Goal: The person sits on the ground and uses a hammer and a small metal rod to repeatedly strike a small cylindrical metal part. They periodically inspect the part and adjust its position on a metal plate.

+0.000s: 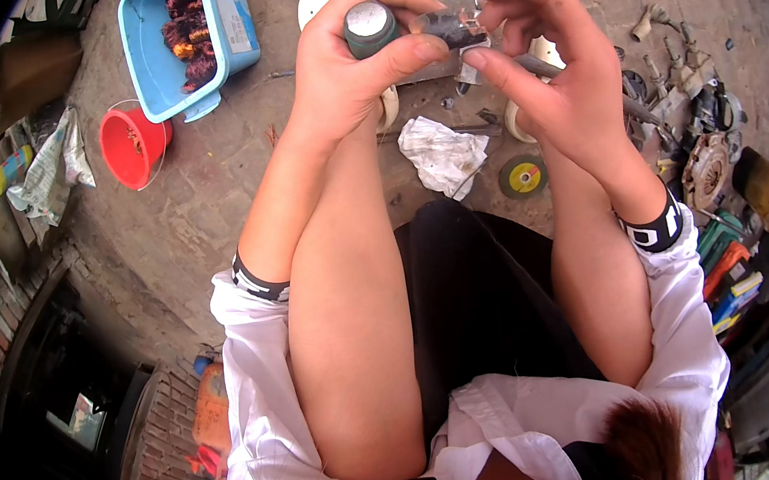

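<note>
My left hand (pixel 339 63) is closed round a dark green cylinder with a silver round end (pixel 370 26). A shiny, partly clear piece with dark parts (pixel 459 24) sticks out to the right past its thumb; I cannot tell whether the two are joined. My right hand (pixel 563 55) is at that piece's right end, its fingers curved and spread apart, thumb below. Whether its fingertips touch the piece is unclear. Behind the right thumb shows a grey rod (pixel 531 65).
A crumpled white cloth (pixel 443 156) and a yellow-and-black disc (pixel 523 176) lie on the ground between my legs. At the left stand a red bucket (pixel 135 144) and a blue basin (pixel 156 86) holding copper-coloured coils (pixel 191 33). Metal parts (pixel 707 167) clutter the right side.
</note>
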{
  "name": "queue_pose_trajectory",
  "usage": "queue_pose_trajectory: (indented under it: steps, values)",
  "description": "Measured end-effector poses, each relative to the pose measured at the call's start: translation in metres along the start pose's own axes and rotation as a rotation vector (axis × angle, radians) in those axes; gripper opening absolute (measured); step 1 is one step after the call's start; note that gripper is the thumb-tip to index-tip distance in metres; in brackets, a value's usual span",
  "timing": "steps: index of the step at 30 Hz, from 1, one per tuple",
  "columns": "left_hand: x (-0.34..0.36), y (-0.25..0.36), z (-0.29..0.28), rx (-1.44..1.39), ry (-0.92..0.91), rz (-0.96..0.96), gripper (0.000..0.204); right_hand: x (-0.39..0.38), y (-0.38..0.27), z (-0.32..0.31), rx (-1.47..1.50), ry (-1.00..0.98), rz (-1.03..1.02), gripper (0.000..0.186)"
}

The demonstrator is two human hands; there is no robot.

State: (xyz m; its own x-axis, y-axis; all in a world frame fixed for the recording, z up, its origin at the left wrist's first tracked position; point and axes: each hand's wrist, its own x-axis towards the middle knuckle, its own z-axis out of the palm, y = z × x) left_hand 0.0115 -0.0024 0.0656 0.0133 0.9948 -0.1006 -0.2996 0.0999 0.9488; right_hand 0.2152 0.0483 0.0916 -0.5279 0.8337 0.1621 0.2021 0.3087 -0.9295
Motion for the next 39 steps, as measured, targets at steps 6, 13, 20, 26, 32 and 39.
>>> queue_pose_trajectory:
  steps: [6,13,20,26,32,39]
  values:
    - [-0.001,0.011,0.010,0.340,0.020,0.130,0.041,0.002,0.009,0.000,0.046,-0.060,0.015,0.039]
    - [0.001,0.006,0.010,0.281,-0.029,0.150,0.033,-0.002,0.016,0.007,0.211,-0.010,0.098,0.034]
    - [0.001,0.004,0.009,0.342,-0.068,0.225,0.033,-0.003,0.012,0.009,0.210,-0.001,0.100,0.032]
    - [0.000,0.006,0.010,0.268,-0.026,0.159,0.028,-0.004,0.011,0.008,0.192,0.002,0.115,0.032]
    - [0.000,0.005,0.011,0.207,-0.032,0.098,0.027,0.000,0.015,0.005,-0.046,0.026,-0.045,0.032]
    - [0.003,0.000,0.008,0.174,-0.047,0.054,0.025,-0.001,0.010,0.008,-0.042,0.008,0.082,0.045]
